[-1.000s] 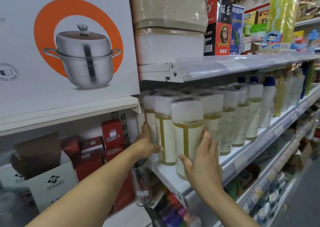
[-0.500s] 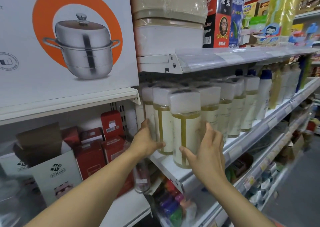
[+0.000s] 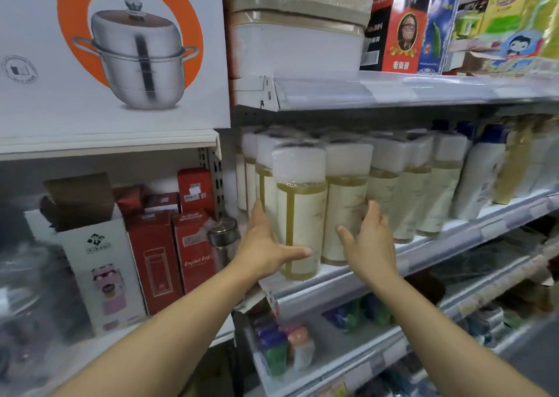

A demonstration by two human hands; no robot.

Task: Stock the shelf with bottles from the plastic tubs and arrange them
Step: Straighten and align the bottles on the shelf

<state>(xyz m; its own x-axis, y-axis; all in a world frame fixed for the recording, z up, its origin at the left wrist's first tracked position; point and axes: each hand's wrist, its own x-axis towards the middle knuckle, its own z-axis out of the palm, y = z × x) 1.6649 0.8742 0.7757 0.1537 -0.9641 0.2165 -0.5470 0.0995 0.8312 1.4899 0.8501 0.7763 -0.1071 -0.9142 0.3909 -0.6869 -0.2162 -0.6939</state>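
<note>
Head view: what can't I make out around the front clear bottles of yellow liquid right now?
- Plastic tubs: outside the frame.
- Rear bottles: hidden behind the front clear bottles of yellow liquid.
- Cream label text: blurred, too small.
- Right hand fingertips: hidden behind the second bottle.
- Left hand fingers: partly behind the frontmost bottle.

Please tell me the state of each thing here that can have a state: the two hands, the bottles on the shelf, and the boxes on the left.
left hand: open, thumb touching the front bottle.
right hand: open, fingers straight beside the second bottle.
front bottle: upright, capped, at the shelf edge.
second bottle: upright, capped.
shelf: stocked with rows of upright bottles.
white box: top flaps open.
red boxes: closed, upright.
</note>
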